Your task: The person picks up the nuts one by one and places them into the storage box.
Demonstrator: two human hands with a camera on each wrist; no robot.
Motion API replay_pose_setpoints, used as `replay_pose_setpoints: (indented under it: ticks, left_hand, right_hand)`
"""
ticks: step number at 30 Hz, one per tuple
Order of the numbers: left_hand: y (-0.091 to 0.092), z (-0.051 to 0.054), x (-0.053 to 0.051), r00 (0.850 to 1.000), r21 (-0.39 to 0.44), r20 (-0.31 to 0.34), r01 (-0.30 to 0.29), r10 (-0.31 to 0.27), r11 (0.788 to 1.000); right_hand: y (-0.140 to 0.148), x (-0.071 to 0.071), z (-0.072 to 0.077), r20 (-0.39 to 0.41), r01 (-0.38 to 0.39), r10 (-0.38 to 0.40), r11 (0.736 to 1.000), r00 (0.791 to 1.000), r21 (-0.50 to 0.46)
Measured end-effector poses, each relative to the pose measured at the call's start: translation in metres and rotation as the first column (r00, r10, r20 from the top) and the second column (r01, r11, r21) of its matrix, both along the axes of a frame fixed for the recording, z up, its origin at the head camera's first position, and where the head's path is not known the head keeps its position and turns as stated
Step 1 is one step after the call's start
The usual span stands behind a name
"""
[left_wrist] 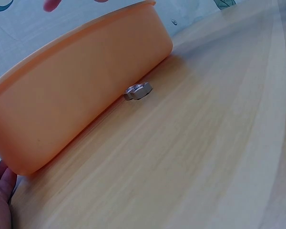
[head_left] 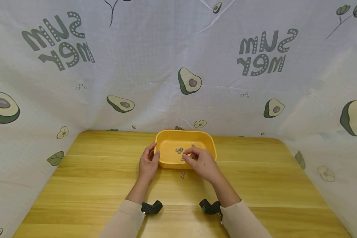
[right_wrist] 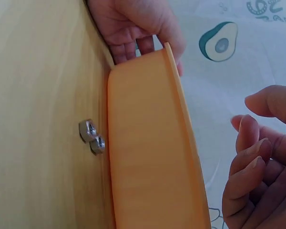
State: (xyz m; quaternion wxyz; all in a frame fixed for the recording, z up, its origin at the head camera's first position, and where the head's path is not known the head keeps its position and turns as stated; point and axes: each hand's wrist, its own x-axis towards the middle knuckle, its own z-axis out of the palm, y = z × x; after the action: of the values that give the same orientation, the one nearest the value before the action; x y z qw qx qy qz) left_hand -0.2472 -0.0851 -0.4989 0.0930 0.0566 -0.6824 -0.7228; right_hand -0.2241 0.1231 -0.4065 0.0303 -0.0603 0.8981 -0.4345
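Note:
A yellow plastic tray [head_left: 169, 165] stands on the table, with several small metal hex nuts [head_left: 179, 150] on its floor. My left hand [head_left: 148, 163] holds the tray's left end, thumb at the rim and fingers along the outer wall. Over the tray's front right part hovers my right hand [head_left: 200, 162]. Its fingers are loosely bent, and the right wrist view shows a gap between thumb and forefinger with nothing held. Just outside the front wall, two hex nuts [right_wrist: 91, 137] lie touching each other on the wood.
The light wooden table [head_left: 104, 185] runs back to a pale cloth [head_left: 154, 66] printed with avocados, which also hangs at both sides. Black wrist devices [head_left: 151, 208] are strapped at both sleeves.

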Motion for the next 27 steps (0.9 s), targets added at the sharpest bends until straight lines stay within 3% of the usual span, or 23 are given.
replay_pose_setpoints:
  ticks: [11, 17, 27]
  left_hand:
    - [0.0, 0.0, 0.0, 1.0, -0.011, -0.004, 0.003, -0.003, 1.0]
    - [-0.001, 0.001, 0.0, 1.0, -0.008, -0.006, 0.005, -0.005, 1.0]
    - [0.0, 0.0, 0.0, 1.0, -0.029, -0.007, -0.007, 0.007, 1.0]
  right_hand:
    - [-0.001, 0.02, -0.016, 0.022, 0.005, -0.004, 0.999, 1.0, -0.032]
    - [0.0, 0.028, -0.025, 0.031, -0.026, 0.025, 1.0, 0.999, 0.008]
    - [0.006, 0.031, -0.046, 0.073, -0.157, 0.149, 0.98, 0.986, 0.122]
